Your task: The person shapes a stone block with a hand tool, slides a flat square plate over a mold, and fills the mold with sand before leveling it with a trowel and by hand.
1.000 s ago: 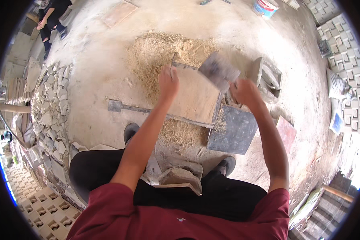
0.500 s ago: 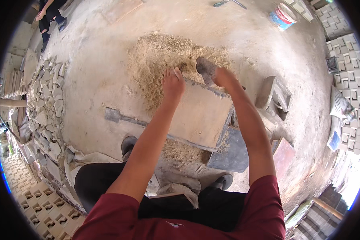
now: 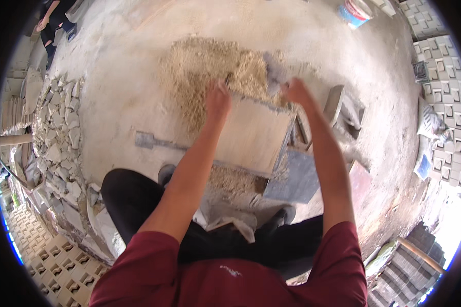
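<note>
My right hand (image 3: pixel 298 92) grips a trowel, its grey blade (image 3: pixel 275 71) smeared by motion at the right edge of a heap of crumbly tan material (image 3: pixel 205 64). My left hand (image 3: pixel 218 97) is closed at the far left corner of a square tan board (image 3: pixel 253 135) with dark edging. A small dark piece shows by its fingertips, but I cannot make out what it grips. From under my left forearm a flat-ended grey bar (image 3: pixel 148 140) sticks out to the left. Loose crumbs (image 3: pixel 230 183) lie along the board's near side.
A dark grey plate (image 3: pixel 294 176) and a box-like grey frame (image 3: pixel 346 112) lie to the right. Broken slabs (image 3: pixel 59 133) are piled at left. A bucket (image 3: pixel 354 13) stands far right, near stacked pale blocks (image 3: pixel 440 77). Another person (image 3: pixel 54 23) is at far left.
My right hand and the trowel have moved slightly right, the blade now lifted along the heap's right side. My left hand stays at the board's corner. The whole view has shifted a little.
</note>
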The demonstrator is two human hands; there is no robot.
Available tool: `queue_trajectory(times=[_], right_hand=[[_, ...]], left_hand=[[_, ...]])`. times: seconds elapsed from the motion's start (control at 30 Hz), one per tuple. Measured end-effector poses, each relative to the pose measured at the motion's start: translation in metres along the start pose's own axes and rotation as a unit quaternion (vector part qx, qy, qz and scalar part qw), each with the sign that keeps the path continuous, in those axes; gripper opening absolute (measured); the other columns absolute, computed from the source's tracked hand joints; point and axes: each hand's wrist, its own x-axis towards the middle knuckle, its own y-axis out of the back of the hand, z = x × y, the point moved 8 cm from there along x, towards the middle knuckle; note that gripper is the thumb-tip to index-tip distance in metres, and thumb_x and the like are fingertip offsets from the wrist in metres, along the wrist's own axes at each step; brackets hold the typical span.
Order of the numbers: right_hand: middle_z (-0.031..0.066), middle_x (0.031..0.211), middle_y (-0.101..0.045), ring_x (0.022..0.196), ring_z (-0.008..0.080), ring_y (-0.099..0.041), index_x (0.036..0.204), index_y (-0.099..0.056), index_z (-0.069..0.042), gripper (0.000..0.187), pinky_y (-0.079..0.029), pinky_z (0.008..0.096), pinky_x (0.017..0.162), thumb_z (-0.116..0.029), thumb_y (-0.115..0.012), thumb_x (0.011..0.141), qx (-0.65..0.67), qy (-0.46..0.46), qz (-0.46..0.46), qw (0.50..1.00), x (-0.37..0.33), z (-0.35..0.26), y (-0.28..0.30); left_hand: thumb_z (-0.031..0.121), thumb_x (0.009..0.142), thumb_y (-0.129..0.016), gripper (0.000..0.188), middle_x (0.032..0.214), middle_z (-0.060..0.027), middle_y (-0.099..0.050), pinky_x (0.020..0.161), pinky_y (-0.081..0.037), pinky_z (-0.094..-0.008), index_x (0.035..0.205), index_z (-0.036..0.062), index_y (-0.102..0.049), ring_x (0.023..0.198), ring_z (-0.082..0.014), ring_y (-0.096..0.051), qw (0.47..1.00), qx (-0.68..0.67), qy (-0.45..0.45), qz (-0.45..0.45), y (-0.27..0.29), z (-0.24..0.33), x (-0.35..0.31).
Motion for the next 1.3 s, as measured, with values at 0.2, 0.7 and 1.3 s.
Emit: queue_trajectory(times=[0.2, 0.7, 1.3], right_hand=[[0.0302, 0.087, -0.066, 0.085, 0.0408, -0.068, 0.085, -0.064, 0.007, 0.042, -0.051, 0.0490, 0.076, -0.035, -0.060, 0.087, -0.025, 0.085, 0.017, 0.996, -0.061, -0.041, 0.049], [0.0267, 0.091, -0.069, 0.088, 0.0424, -0.069, 0.093, -0.068, 0.002, 0.033, -0.054, 0.0500, 0.082, -0.025, -0.050, 0.088, -0.123, 0.041, -0.063, 0.990, -0.216, -0.082, -0.015], [0.0238, 0.097, -0.071, 0.094, 0.0381, -0.071, 0.093, -0.071, 0.002, 0.025, -0.057, 0.0455, 0.080, -0.009, -0.050, 0.087, -0.144, -0.105, 0.036, 0.983, -0.292, -0.022, 0.078]], left_hand=[[0.045, 0.105, -0.021, 0.066, 0.142, -0.0270, -0.047, 0.114, -0.031, -0.0449, 0.136, -0.0057, -0.049, 0.136, -0.0426, -0.040, 0.990, -0.129, -0.001, -0.051, 0.017, -0.015, -0.030], [0.044, 0.105, -0.021, 0.065, 0.157, -0.0223, -0.026, 0.121, -0.013, -0.0446, 0.150, -0.0025, -0.027, 0.148, -0.0333, -0.020, 0.980, 0.097, -0.176, -0.005, 0.037, 0.003, -0.158], [0.039, 0.101, -0.030, 0.068, 0.160, -0.0205, -0.020, 0.122, -0.011, -0.0481, 0.152, -0.0041, -0.020, 0.150, -0.0324, -0.015, 0.833, 0.257, -0.466, -0.149, -0.073, 0.085, -0.265]])
